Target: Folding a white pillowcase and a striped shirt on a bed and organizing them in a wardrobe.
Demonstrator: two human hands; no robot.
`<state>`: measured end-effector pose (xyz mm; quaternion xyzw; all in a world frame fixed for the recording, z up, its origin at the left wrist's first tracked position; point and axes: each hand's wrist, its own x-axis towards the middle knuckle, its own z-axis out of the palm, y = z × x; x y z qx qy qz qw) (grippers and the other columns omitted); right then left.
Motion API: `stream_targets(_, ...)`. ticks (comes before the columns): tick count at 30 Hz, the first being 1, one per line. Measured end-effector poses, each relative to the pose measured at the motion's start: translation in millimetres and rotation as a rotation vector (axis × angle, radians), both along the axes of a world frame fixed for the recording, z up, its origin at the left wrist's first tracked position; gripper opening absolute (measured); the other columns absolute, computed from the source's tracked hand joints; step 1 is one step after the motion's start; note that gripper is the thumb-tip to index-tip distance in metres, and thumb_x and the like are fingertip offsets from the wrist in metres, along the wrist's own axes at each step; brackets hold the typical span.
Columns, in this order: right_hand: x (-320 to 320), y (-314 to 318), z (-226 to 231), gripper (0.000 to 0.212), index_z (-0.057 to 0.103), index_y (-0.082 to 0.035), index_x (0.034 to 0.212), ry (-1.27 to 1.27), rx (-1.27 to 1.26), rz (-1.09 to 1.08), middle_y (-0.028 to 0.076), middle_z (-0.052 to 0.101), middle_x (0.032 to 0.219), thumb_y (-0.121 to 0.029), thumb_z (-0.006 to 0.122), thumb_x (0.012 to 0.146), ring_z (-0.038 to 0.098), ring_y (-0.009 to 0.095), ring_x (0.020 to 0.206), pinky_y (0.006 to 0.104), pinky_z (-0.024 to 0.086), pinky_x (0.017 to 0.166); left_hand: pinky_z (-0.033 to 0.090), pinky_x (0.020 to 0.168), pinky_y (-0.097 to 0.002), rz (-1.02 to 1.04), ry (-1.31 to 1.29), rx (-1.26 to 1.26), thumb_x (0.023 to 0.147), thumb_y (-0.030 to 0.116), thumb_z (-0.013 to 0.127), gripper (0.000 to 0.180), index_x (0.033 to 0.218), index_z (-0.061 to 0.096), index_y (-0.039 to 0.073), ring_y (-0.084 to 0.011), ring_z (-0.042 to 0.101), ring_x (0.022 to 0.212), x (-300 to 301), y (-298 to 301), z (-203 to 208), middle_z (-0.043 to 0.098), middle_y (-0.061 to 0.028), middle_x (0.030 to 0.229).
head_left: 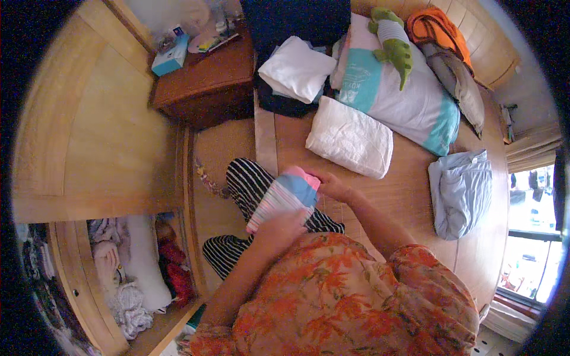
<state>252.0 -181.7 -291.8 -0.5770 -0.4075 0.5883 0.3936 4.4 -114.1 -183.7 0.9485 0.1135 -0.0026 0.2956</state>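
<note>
Over my lap, between both hands, is a folded striped cloth (282,199) in pink, white and blue. My right hand (332,186) grips its far right corner, fingers closed on the pink edge. Across the near side lies my left hand (280,230), closed against the cloth and somewhat blurred; its fingertips are hard to make out. Black-and-white striped trousers (249,178) cover my legs beneath the cloth.
A folded white cloth (349,137), a white garment on a pile (298,68), folded light-blue clothing (462,193) and a pillow (398,83) with a green plush crocodile (393,44) lie on the wooden bed (409,178). At left, an open drawer (193,261) holds clothes beside a brown cabinet (202,74).
</note>
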Motion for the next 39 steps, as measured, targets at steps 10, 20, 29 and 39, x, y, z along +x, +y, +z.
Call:
stream_targets(10,11,37,32,0.056,0.057,-0.005,0.128,0.148,-0.278,-0.095,0.008,0.064,0.113,-0.049,0.041,0.096,0.06,0.015,0.096,0.0303,0.048,0.082,0.047,0.088,-0.0445,0.191,0.024,-0.155,0.092,0.035,0.054,0.037,0.119,0.062,0.011,-0.0382,0.06,0.103,-12,5,-18,0.064,-0.0181,0.112)
stream_targets(20,-24,9,3,0.03,0.062,-0.002,0.112,-0.004,-0.227,-0.313,0.006,0.064,0.098,-0.025,0.061,0.092,0.059,0.014,0.08,0.031,0.05,0.071,0.028,0.111,-0.0452,0.572,-0.096,-0.108,0.082,0.037,0.07,0.071,0.137,0.043,0.001,-0.0377,0.035,0.134,-42,29,-42,0.038,-0.0223,0.143)
stream_targets(29,-85,-3,92,0.029,0.063,-0.005,0.105,-0.803,0.996,0.141,0.014,0.061,0.112,-0.014,0.062,0.077,0.057,0.037,0.103,0.0432,0.047,0.088,0.042,0.093,-0.028,0.519,-0.054,-0.593,0.093,0.018,0.058,0.048,0.136,0.045,0.0,-0.0156,0.053,0.108,-74,59,-22,0.058,-0.0089,0.119)
stream_targets(39,-104,14,81,0.016,0.061,-0.007,0.102,-0.254,0.254,-0.214,0.014,0.065,0.09,-0.016,0.056,0.089,0.064,0.03,0.089,0.0375,0.051,0.079,0.046,0.092,-0.0314,0.866,-0.296,-1.5,0.095,0.03,0.056,0.055,0.14,0.039,0.003,-0.0211,0.055,0.114,-90,41,-42,0.053,-0.0097,0.13)
